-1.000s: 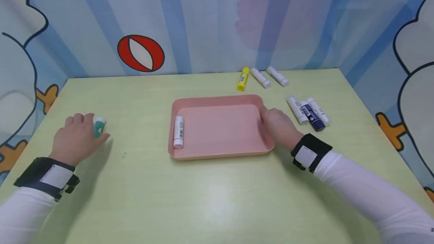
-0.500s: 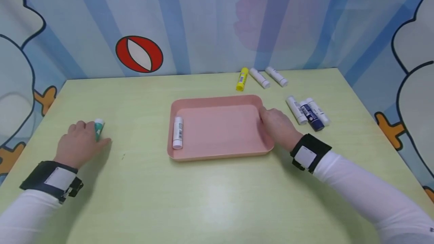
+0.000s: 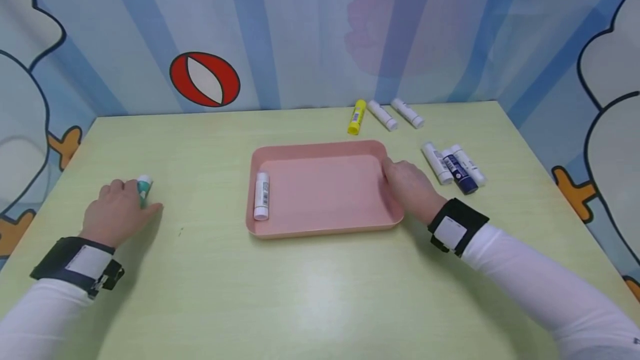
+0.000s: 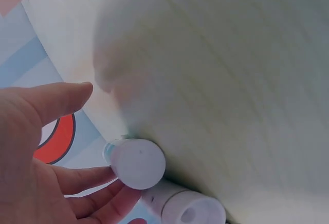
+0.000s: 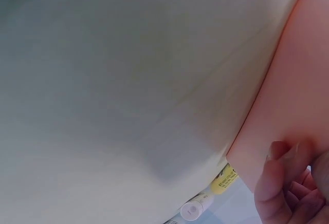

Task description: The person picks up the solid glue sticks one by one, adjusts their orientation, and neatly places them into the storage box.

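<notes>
My left hand (image 3: 116, 210) is at the left of the table, its fingers touching a green-and-white glue stick (image 3: 144, 189). In the left wrist view the thumb stands apart from that stick's round white end (image 4: 139, 163), while the fingertips rest against its side. Right beside it lies a second white tube (image 4: 193, 207), which the hand hides in the head view. My right hand (image 3: 412, 189) holds the right rim of a pink tray (image 3: 325, 232), the fingers curled at its edge in the right wrist view. Inside the tray, at its left end, lies a white glue stick (image 3: 261, 196).
Behind the tray lie a yellow glue stick (image 3: 356, 117) and two white ones, including one (image 3: 382, 115) near the yellow. To the tray's right, a dark blue stick (image 3: 460, 172) lies between two white sticks. A printed backdrop (image 3: 320, 32) stands along the table's far edge.
My left hand has drawn slightly back toward me, still by the green-and-white stick. The right hand and the tray stay in place.
</notes>
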Tool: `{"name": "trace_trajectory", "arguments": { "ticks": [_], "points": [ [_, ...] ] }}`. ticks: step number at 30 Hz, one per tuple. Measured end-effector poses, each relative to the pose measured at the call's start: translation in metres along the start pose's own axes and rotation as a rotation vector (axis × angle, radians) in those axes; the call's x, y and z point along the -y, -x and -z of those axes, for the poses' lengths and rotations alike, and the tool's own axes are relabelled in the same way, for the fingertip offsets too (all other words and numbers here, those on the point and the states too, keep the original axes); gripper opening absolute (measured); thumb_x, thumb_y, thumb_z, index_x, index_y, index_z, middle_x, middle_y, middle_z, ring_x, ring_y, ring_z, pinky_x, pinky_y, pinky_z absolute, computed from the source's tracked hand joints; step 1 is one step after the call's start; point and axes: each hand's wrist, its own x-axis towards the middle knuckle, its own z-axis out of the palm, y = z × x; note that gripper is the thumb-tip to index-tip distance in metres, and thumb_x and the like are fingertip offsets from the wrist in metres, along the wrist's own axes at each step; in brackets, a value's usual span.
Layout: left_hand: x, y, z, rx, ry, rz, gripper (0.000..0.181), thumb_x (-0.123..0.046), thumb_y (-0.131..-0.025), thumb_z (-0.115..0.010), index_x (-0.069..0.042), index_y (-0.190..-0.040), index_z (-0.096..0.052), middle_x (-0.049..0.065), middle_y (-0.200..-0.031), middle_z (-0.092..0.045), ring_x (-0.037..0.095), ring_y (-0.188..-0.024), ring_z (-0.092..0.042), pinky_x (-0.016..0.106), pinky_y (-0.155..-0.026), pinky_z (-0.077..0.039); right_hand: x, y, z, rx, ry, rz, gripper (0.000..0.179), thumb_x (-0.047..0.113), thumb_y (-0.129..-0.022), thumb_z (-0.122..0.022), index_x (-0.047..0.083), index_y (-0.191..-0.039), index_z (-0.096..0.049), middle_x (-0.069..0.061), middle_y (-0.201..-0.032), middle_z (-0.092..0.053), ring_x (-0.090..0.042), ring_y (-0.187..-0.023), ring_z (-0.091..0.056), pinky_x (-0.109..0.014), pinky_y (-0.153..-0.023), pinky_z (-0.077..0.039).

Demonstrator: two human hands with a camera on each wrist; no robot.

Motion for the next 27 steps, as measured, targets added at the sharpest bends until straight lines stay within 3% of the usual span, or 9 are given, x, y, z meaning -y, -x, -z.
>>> {"name": "trace_trajectory", "arguments": {
  "ticks": [5,15,20,27],
  "points": [
    [0.003,-0.001,-0.003,0.009,0.025,0.006,0.06,-0.03,-0.081,-0.061,0.02,-0.106,-0.038,0.029,-0.086,-0.041,0.038,-0.074,-0.043,0.046,-0.054,-0.042,0.0,0.0,0.0,0.0,-0.006,-0.006,0.006,0.004,-0.092,-0.044,0.001,-0.093,-0.048,-0.006,-0.067,-0.05,-0.019,-0.065,-0.054,-0.031,-0.059,-0.046],
    [0.002,-0.004,-0.006,0.048,0.062,-0.049,0.035,-0.013,-0.082,-0.055,0.016,-0.098,-0.044,0.022,-0.077,-0.05,0.031,-0.066,-0.05,0.045,-0.057,-0.043,-0.001,0.0,0.0,-0.004,-0.011,0.007,0.007,0.005,-0.092,-0.045,0.0,-0.095,-0.048,-0.005,-0.068,-0.05,-0.019,-0.065,-0.054,-0.031,-0.059,-0.045],
    [0.001,-0.005,-0.006,0.052,0.075,-0.048,0.038,-0.012,-0.082,-0.057,0.017,-0.103,-0.043,0.024,-0.08,-0.05,0.033,-0.068,-0.051,0.046,-0.059,-0.043,-0.002,0.0,-0.002,-0.012,-0.017,0.01,0.006,0.005,-0.092,-0.045,0.001,-0.095,-0.049,-0.005,-0.067,-0.049,-0.018,-0.064,-0.053,-0.03,-0.059,-0.044],
    [-0.005,-0.005,-0.006,0.012,0.118,-0.096,0.045,-0.014,-0.083,-0.056,0.016,-0.113,-0.042,0.027,-0.089,-0.052,0.035,-0.077,-0.052,0.047,-0.064,-0.042,-0.004,-0.001,-0.003,-0.011,-0.037,0.008,0.006,0.004,-0.091,-0.045,0.001,-0.095,-0.049,-0.005,-0.069,-0.051,-0.017,-0.065,-0.054,-0.029,-0.058,-0.045]
  ]
}}
